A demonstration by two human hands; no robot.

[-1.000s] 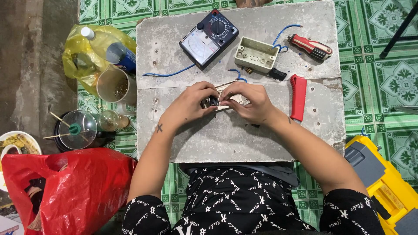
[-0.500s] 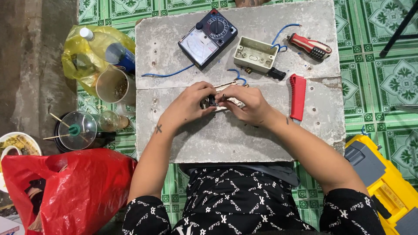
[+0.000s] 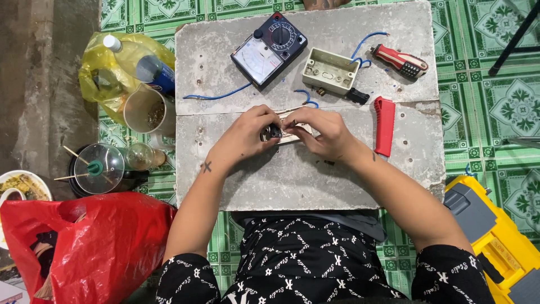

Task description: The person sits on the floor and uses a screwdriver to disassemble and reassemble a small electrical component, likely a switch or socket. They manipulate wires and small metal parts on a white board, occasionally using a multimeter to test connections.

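While grey slab (image 3: pixel 292 180) lay underneath, small black part (image 3: pixel 274 132) was pinched by left hand (image 3: pixel 247 135), beige plate (image 3: pixel 295 134) gripped by right hand (image 3: pixel 323 132)

Green patterned floor tiles (image 3: pixel 484 90), grey slab (image 3: pixel 349 180) — bare concrete edge (image 3: pixel 45 84)

A: Slab (image 3: pixel 292 180) pale grey, mottled. Floor (image 3: pixel 484 107) green tile, repeating flower pattern.

B: Noted. Meter (image 3: pixel 269 50) near the slab's far edge: dark blue, white dial face. Box (image 3: pixel 330 70) beside it beige. Wire (image 3: pixel 216 95) blue.

A: Screwdriver (image 3: pixel 400 61) at the far right corner: red handle, black tip end. Cutter (image 3: pixel 385 125) at the right edge plain red.

B: Bag (image 3: pixel 90 247) red, toolbox (image 3: pixel 495 242) yellow and grey. Shirt (image 3: pixel 304 264) black, white repeating print.
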